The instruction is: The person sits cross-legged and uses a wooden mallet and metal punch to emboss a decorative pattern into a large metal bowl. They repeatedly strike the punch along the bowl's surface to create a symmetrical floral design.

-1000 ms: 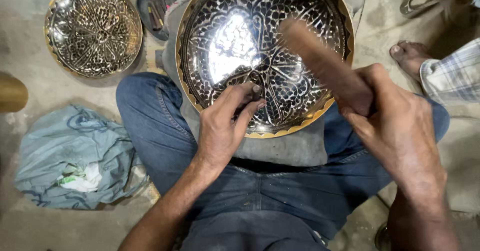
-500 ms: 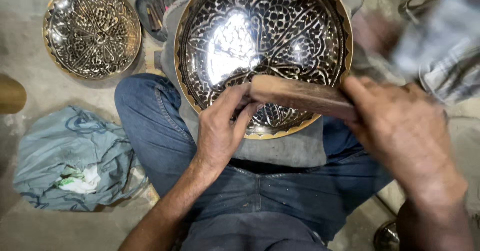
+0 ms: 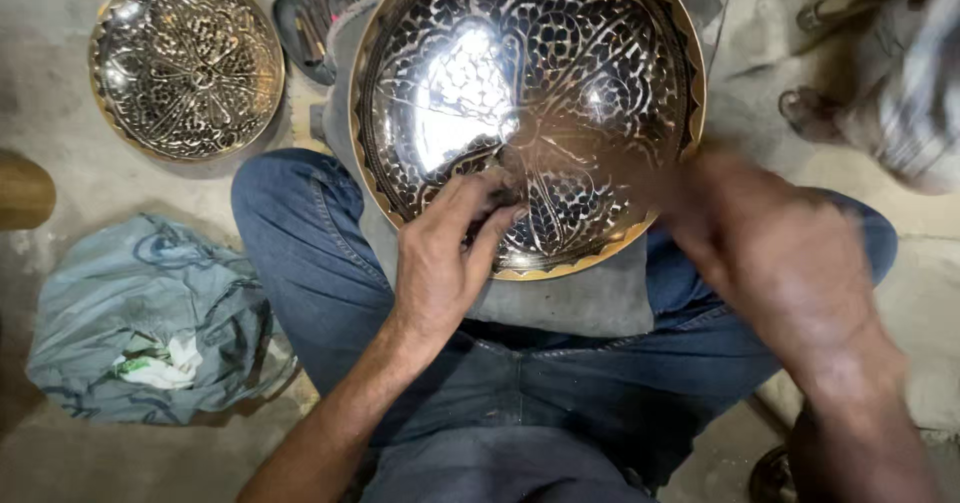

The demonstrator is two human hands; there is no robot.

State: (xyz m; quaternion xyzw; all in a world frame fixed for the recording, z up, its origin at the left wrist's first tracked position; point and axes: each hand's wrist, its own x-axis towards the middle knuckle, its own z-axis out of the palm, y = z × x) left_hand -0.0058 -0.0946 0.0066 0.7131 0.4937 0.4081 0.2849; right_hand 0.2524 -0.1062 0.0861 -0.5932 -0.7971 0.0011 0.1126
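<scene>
My left hand (image 3: 445,263) rests inside the big bowl (image 3: 600,53), fingers (image 3: 470,198) curled together and pressed down near its centre, pinching something too small for me to make out. The bowl sits tilted on a grey pad (image 3: 580,303) across my lap, its scalloped gold rim running just under my palm; the near rim touches the pad right beside my wrist. Ahead of my fingertips the hammered, shiny surface lies open all the way to the far rim.

My right hand (image 3: 780,263) is blurred, at the bowl's right rim, over my right thigh. I cannot tell whether it is spread or gripping anything; the blur hides the fingers. Beyond it, on the floor, is someone else's foot (image 3: 805,113) and a blurred patch of checked cloth (image 3: 915,113), near but apart from my hand.

To the outside of my left hand, past my knee, bare floor (image 3: 60,93) gives room. Farther out lies a smaller bowl (image 3: 185,68), well apart from the big one, with dark sandals (image 3: 305,23) between them. Behind my left forearm, beside my thigh, a crumpled blue bag (image 3: 150,313) lies on the floor.
</scene>
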